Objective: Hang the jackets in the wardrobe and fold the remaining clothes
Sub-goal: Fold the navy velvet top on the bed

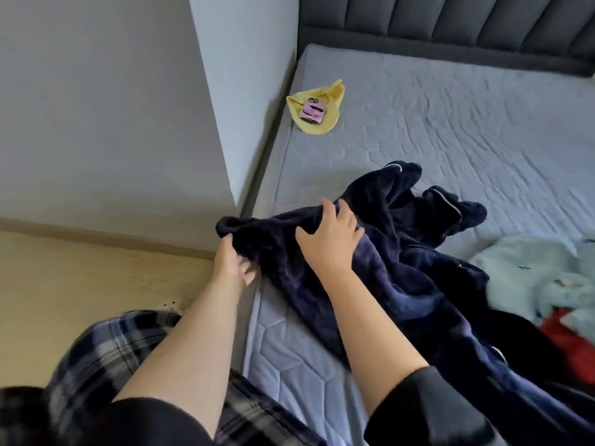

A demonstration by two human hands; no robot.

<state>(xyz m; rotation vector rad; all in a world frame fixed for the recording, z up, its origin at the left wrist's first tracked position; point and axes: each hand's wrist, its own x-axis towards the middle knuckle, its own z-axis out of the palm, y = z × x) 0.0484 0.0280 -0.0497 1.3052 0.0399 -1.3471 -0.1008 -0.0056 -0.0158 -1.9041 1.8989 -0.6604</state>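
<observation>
While most of the clothes lay unsorted on the mattress (418,101), the work looked to be in its early part. Nothing folded showed anywhere in view, no wardrobe or hanger was visible, and only one piece was in hand. That piece was the navy fleece garment (402,252), plush with pale piping. It sprawled over the near corner of the bed, running from under both hands away to the right of the fingers. Whether it counted as a jacket or as something to fold could not be told from its crumpled shape.

The left hand (231,257) gripped the garment's bunched left edge, with the thumb outside the cloth and the fingers (249,272) curled beneath a thick roll of fleece. The right hand (328,241) lay on top of the garment just right of that grip. Its fingers were spread wide, its thumb held apart, and its tips bent slightly into a fold. By my judgement it pressed the cloth rather than pinched it.

Well to the right of the right hand's fingers, a heap waited its turn: a pale blue garment (531,278), a red garment (573,346) and something black (512,329). Far beyond the fingertips, near the wall, a yellow cloth (317,128) carried a pink phone (313,111).
</observation>
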